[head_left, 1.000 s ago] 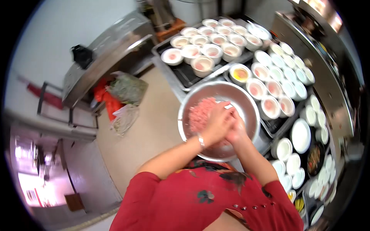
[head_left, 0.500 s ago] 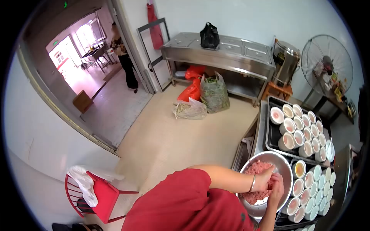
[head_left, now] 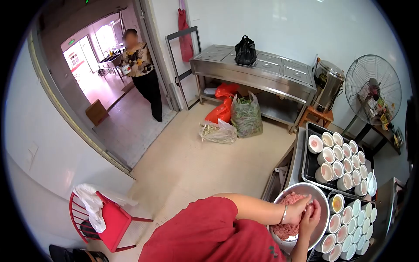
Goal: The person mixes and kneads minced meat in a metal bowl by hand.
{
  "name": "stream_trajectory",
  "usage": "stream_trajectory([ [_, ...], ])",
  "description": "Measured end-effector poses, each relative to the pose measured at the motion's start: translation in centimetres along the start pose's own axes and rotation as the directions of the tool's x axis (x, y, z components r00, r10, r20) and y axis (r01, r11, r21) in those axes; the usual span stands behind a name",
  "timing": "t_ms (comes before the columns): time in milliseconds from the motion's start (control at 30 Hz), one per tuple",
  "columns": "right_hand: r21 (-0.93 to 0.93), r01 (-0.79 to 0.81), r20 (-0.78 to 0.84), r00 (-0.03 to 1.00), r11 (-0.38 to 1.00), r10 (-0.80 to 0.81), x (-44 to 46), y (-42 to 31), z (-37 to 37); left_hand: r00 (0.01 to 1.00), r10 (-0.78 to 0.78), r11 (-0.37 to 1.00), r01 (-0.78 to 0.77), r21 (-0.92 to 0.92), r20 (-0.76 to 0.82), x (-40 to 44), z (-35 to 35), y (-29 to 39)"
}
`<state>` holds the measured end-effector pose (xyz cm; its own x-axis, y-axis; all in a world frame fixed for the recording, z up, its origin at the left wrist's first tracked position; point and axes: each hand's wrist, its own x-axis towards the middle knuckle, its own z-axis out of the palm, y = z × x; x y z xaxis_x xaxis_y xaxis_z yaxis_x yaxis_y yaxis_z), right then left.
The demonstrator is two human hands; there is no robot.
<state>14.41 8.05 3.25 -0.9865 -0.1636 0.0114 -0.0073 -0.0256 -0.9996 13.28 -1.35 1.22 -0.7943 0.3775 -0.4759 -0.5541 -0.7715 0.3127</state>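
Meat lies minced in the bowl. Left hand and right hand meet there, fingers curled close; what they hold cannot be told. Step appears to be shaping; next move likely calls for even palm pressure.

Bright, even indoor light, with a pinkish, washed-out glow in the far-left passage.

Strong light from outside burns the far window nearly white; the pale wall carries a soft sheen, and the steel counter and metal bowl catch highlights. Shade gathers beneath the counter. The wide lens bows the door frame at left, and black rounds off the corners. The near red sleeve looks slightly soft; a blur masks the head of the far person.
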Motion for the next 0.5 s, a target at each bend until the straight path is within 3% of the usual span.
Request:
stream_trajectory([
  [33,-0.324,0.316,0.113,0.949,0.892,-0.296,0.1,-0.1,0.2,0.998,0.002,0.991,0.006,-0.134,0.062,0.0,0.1,0.2],
  [67,-0.558,0.581,0.310,0.808,0.592,-0.501,0.0,0.0,0.1,0.993,0.011,0.963,0.022,-0.270,0.121,-0.2,0.2,0.1],
  [133,-0.487,0.592,0.341,0.806,0.642,-0.484,0.5,0.5,-0.8,0.981,0.033,0.980,0.006,-0.197,0.192,0.1,-0.6,0.3],
  [167,-0.053,0.334,0.043,0.942,0.941,-0.332,0.7,0.6,-1.0,0.994,0.085,0.988,-0.075,-0.133,0.068,-2.1,1.5,0.8],
  [200,0.467,0.073,-0.124,0.992,0.881,-0.017,0.8,0.7,-1.3,0.988,0.144,0.987,-0.147,-0.059,-0.051,-3.2,2.6,1.1],
  [233,0.678,-0.056,-0.005,0.997,0.733,0.080,0.9,0.9,-1.8,0.951,0.222,0.969,-0.240,0.062,0.214,1.6,-0.5,-0.5],
  [267,0.678,-0.057,-0.005,0.997,0.733,0.082,0.9,1.2,-1.6,0.952,0.221,0.969,-0.239,0.061,0.213,1.1,-0.2,-0.7],
  [300,0.779,-0.159,0.139,0.987,0.607,0.080,0.8,1.6,-1.0,0.760,0.550,0.529,-0.638,0.559,0.347,0.5,0.3,-1.0],
  [333,0.841,-0.272,0.279,0.959,0.468,0.055,0.6,1.8,-0.7,0.476,0.619,-0.227,-0.653,0.723,0.625,0.0,0.9,-1.3],
  [367,0.847,-0.296,0.124,0.918,0.442,0.377,0.3,0.3,0.2,0.475,0.621,-0.225,-0.654,0.722,0.623,-0.1,1.4,-1.4],
  [400,0.847,-0.296,0.124,0.918,0.442,0.378,0.3,0.6,-0.3,0.525,0.700,0.038,-0.703,0.710,0.484,-0.1,1.8,-1.5],
  [467,0.638,-0.307,0.231,0.951,0.706,0.205,0.6,2.2,-2.3,0.664,0.726,0.518,-0.699,0.492,0.179,-0.1,2.2,-1.4],
  [500,0.558,-0.153,0.219,0.975,0.816,0.033,0.7,2.5,-2.6,0.964,0.210,0.949,-0.242,0.202,0.164,0.8,0.5,-0.8],
])
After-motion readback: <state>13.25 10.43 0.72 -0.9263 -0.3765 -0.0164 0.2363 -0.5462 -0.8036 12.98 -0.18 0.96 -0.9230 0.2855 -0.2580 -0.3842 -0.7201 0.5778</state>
